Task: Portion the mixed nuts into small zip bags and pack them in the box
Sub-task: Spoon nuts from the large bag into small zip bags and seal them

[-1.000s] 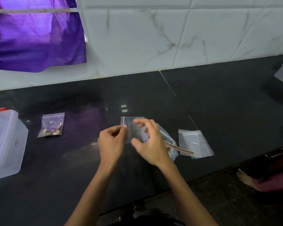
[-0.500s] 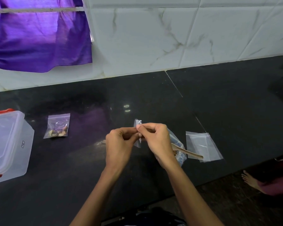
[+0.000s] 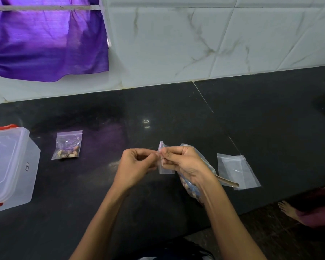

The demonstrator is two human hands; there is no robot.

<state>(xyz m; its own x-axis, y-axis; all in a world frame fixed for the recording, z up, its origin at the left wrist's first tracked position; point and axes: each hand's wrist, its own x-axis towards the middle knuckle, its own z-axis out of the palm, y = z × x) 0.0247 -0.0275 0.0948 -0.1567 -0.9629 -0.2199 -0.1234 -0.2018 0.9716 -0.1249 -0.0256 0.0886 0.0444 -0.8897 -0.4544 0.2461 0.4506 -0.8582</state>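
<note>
Above the black counter (image 3: 261, 119), my left hand (image 3: 137, 167) and my right hand (image 3: 184, 164) both pinch the top of a small empty zip bag (image 3: 165, 168). It hangs between them, turned nearly edge-on. Under my right hand lies the large bag of mixed nuts (image 3: 192, 186), partly hidden. A wooden scoop handle (image 3: 228, 182) sticks out of it to the right. One filled small zip bag (image 3: 68, 146) lies flat at the left. The clear plastic box (image 3: 17, 175) with red clips stands at the far left edge.
A small pile of empty zip bags (image 3: 236, 170) lies right of my hands near the counter's front edge. A purple cloth (image 3: 45, 40) hangs on the marble-tiled wall behind. A person's bare foot (image 3: 287, 209) shows on the floor at the lower right.
The empty bag faced me flat a second ago. My fingers have closed in on its top, and it now hangs narrow and folded between both hands. The view shifted slightly.
</note>
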